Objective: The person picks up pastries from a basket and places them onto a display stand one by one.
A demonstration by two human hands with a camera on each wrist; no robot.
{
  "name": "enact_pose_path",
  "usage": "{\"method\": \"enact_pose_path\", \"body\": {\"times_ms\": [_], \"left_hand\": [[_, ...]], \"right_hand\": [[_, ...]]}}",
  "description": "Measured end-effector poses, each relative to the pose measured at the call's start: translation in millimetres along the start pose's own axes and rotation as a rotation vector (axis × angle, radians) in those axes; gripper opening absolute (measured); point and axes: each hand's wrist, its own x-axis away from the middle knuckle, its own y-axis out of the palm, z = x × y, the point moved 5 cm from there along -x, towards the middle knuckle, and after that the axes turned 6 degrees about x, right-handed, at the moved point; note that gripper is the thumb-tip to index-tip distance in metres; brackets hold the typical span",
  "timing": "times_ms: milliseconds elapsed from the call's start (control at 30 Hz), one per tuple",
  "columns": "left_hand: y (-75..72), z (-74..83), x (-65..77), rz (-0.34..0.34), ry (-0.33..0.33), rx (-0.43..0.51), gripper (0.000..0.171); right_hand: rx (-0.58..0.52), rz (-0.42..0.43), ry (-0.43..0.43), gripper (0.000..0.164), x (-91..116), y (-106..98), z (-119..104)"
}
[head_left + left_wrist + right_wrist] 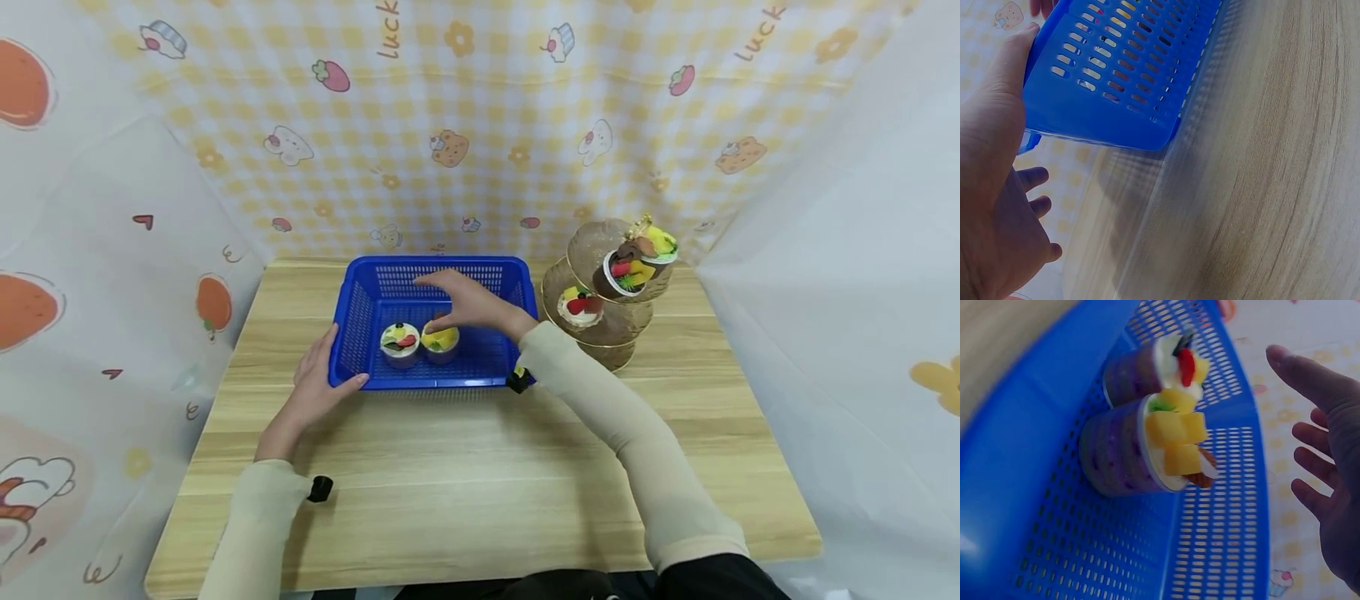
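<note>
My left hand (315, 377) rests at the near left corner of a blue plastic basket (1091, 122). Its thumb lies along the front rim, while the fingers are spread loosely outside the left wall. Over the basket hovers my right hand (474, 304), empty, thumb and fingers apart. Two dessert cups stand side by side on the basket floor below it. One cup (1129, 447) is topped with yellow fruit cubes and a brown piece; the other cup (1141, 372) carries white cream with red and yellow fruit.
Right of the basket stands a tiered stand (618, 333) with gold rims. Dessert cups (624, 273) crowd its upper tier, and a cream-topped dessert (580, 308) sits lower down. A patterned cloth (480, 117) hangs behind the wooden table (450, 500).
</note>
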Motion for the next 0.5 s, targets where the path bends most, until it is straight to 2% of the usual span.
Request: {"method": "enact_pose_path", "body": {"times_ms": [333, 500], "left_hand": [[1.1, -1.2, 0.1, 0.0, -0.01, -0.026, 0.106], [1.9, -1.5, -0.3, 0.003, -0.013, -0.039, 0.106]], "right_hand": [[0.087, -0.188, -0.087, 0.082, -40.7, 39.0, -5.4], [0.033, -0.296, -0.073, 0.089, -46.0, 50.2, -0.9]]}}
